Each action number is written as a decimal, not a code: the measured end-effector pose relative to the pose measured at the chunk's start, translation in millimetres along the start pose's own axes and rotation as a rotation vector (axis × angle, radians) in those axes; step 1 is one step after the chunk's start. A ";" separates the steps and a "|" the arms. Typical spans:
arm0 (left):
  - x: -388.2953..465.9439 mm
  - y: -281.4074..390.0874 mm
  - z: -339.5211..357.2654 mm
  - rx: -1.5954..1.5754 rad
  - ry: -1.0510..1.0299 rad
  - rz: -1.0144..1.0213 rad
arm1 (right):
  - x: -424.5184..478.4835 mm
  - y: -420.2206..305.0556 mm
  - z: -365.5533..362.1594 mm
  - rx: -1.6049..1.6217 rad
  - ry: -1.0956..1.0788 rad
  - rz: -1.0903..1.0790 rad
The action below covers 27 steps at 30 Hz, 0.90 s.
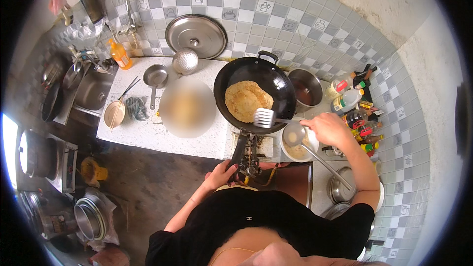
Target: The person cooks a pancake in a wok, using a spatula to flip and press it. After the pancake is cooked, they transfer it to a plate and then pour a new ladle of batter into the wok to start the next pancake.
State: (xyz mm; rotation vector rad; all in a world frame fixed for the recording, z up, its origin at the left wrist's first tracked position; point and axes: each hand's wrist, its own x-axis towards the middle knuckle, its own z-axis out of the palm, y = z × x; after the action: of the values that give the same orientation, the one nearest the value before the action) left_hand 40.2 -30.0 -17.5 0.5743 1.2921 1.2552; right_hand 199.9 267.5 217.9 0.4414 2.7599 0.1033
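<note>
A browned flat pancake [247, 99] lies in the black wok [279, 81], left of its middle. My left hand [221, 175] is closed around the wok's long black handle [239, 149]. In my right hand [329, 128] is the handle of a slotted metal spatula [264, 118]. Its blade is over the pancake's lower right edge; whether it touches I cannot tell. Just below the spatula handle, a metal ladle [295, 135] rests across a white bowl [316, 146] of pale batter [295, 150].
A steel pot [306, 90] with brown liquid stands right of the wok, beside several bottles [347, 99]. Leftward are a blurred round area [187, 108], a small saucepan [155, 75], a perforated strainer [185, 61], a cloth [136, 108] and a bowl with chopsticks [114, 114]. A large lid [196, 37] leans on the tiles.
</note>
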 end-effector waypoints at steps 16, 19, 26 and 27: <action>0.8 3.1 -1.4 -0.008 -0.011 -0.003 | 84.7 17.0 30.9 -0.080 0.346 0.136; 1.0 1.9 -1.3 -0.019 -0.015 -0.009 | 88.0 20.4 44.1 0.151 0.232 0.176; 2.1 1.3 -2.5 -0.007 -0.020 -0.001 | 71.0 44.1 53.1 0.154 0.012 0.300; 1.1 1.8 -2.3 -0.013 -0.017 -0.008 | 62.3 40.0 35.9 0.139 -0.040 0.299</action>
State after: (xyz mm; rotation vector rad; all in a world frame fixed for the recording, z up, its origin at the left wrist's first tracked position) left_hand 37.2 -29.2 -16.9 0.5694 1.2702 1.2490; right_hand 168.2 325.7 169.1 0.8822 2.6528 -0.0258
